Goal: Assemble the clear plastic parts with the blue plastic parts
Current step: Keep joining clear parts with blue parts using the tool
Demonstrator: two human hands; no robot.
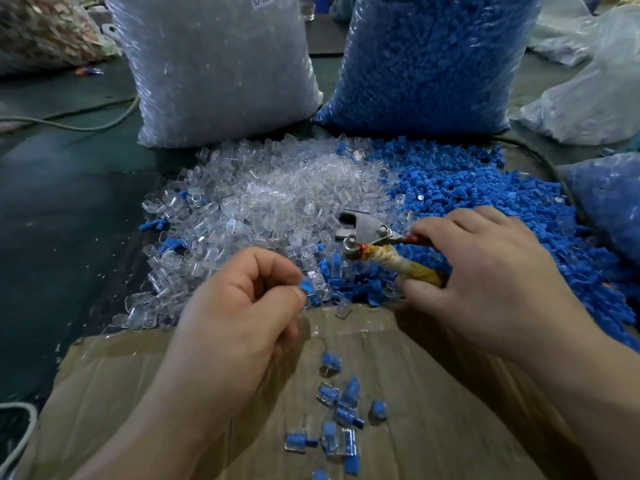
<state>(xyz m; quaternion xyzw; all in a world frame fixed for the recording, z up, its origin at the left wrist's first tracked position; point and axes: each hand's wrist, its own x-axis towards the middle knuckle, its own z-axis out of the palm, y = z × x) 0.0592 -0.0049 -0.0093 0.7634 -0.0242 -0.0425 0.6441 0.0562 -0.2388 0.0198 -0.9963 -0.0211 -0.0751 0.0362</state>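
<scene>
The left hand pinches a small blue part between thumb and forefinger, with the other fingers curled in. It holds the part just above the near edge of the heaps. Whether a clear part is fitted on it cannot be told.

The right hand grips the handles of the pliers. 1 handle is wrapped in yellowish tape and the other is red. The dark head points left over the clear pile.

The blue pile lies touching the clear pile on its right. Behind them stand 2 bags, the clear bag on the left and the blue bag on the right.

Near the person, joined pieces lie scattered on the cardboard between the forearms.
</scene>
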